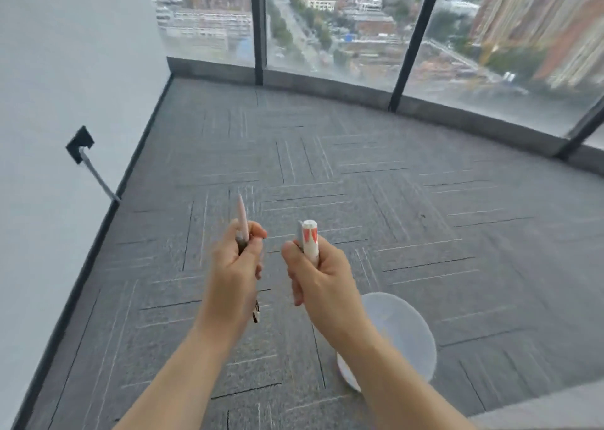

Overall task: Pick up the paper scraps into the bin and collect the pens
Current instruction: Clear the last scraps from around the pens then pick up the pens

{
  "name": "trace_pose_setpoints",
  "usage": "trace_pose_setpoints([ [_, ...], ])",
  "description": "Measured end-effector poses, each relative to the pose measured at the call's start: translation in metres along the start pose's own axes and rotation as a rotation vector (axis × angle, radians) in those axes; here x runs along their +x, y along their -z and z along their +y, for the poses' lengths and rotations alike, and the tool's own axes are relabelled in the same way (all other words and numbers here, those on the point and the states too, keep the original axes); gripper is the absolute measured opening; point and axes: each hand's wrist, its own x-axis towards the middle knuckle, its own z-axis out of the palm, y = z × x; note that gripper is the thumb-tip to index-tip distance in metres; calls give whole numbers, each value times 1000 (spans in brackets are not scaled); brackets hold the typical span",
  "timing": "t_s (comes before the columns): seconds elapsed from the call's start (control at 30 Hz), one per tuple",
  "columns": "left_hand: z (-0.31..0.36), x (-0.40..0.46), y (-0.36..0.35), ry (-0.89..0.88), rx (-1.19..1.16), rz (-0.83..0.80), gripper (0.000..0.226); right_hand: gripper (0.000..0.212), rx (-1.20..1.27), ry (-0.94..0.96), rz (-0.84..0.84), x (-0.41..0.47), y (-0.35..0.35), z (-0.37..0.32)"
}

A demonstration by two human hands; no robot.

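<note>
Both forearms are stretched forward from the near edge of the view, and the hands are held up side by side above the grey carpet floor [392, 184]. A slim pale pen [242, 220] is gripped by the left hand [233, 273], its fingers [256, 230] curled round the barrel, the tip pointing up and away; a dark end is seen below the wrist. A white pen with red markings [310, 238] is gripped upright by the right hand [322, 279], thumb pressed against its side. Just beside and beneath the right forearm, a white round bin [405, 331] is seen standing on the floor; its contents cannot be made out. No paper scraps are seen on the visible carpet, so the scrap step is judged likely done, and the pen-collecting step is in hand. Next, the two pens would need to be brought together into one hand or carried to a place for keeping, which is not shown.
</note>
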Motion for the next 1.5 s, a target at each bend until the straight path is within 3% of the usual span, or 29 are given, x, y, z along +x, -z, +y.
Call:
trace_pose_setpoints([
  [0.17,145,14,-135,-25,-115,-328,27,42,37,31,380,-17,128,-134],
  [0.33,246,-36,-300,-39,-273,-667,28,43,3,54,828,-96,261,-226],
  [0.5,293,-138,-410,5,-318,-1015,21,39,-120,-10,1299,-203,356,-260],
  [0.63,298,-205,-449,15,-344,-1136,16,34,-99,35,1527,-261,396,-259],
  [0.77,277,-246,-465,61,-300,-1142,20,20,-45,64,1606,-285,415,-236],
  [1.17,239,-284,-507,166,-131,-1165,16,29,108,-10,1685,-301,443,-185],
  [1.5,239,-277,-524,131,-21,-1111,11,13,175,8,1533,-307,465,-183],
])
